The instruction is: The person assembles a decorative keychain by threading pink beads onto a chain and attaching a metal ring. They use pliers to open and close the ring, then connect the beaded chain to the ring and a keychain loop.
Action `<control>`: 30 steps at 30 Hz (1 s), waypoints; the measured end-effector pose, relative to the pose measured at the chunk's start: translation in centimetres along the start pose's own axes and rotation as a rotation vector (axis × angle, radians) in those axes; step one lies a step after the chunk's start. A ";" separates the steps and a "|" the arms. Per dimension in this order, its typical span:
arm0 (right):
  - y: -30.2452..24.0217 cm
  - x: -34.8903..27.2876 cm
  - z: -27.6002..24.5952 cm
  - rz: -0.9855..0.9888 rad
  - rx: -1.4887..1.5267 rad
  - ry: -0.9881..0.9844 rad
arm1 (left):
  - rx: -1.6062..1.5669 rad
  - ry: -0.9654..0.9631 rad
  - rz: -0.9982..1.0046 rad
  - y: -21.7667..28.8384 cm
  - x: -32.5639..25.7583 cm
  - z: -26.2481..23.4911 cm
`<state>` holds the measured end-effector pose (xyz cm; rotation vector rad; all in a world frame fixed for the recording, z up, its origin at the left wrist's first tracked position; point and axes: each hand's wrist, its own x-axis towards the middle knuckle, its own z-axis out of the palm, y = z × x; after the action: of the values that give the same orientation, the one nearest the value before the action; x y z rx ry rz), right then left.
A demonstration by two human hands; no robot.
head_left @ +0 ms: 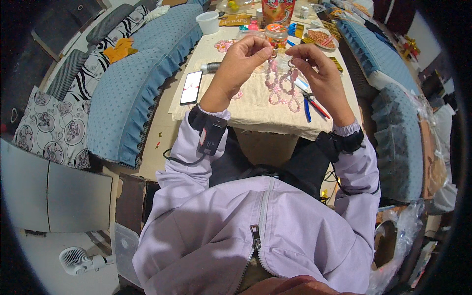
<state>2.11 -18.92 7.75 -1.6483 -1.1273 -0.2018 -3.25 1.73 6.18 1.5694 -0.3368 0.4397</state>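
Bead strands (276, 89) between phone (191, 88) at left and pliers (308, 107) at right

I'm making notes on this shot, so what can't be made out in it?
All in the head view:
Left hand: exact grip hidden by its own fingers.
Right hand: exact grip hidden likewise.
Pink bead strands: single beads too small.
Phone: screen marks too small.
Red pouch: top cut off by upper edge.

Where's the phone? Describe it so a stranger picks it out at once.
Start with the cloth-covered table in front of the person. Near its left edge, beside the wrist of the left hand, the phone lies flat. Its slim rectangle and bright, mostly white screen set it apart from the grey roll just beyond it.
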 end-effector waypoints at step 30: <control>0.4 0.2 0.7 -0.009 -0.003 0.032 | 0.000 -0.106 -0.065 -0.5 -0.1 0.2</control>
<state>2.28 -18.26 7.28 -1.6379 -1.1103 -0.2352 -3.10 1.54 5.64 1.6020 -0.3659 0.3075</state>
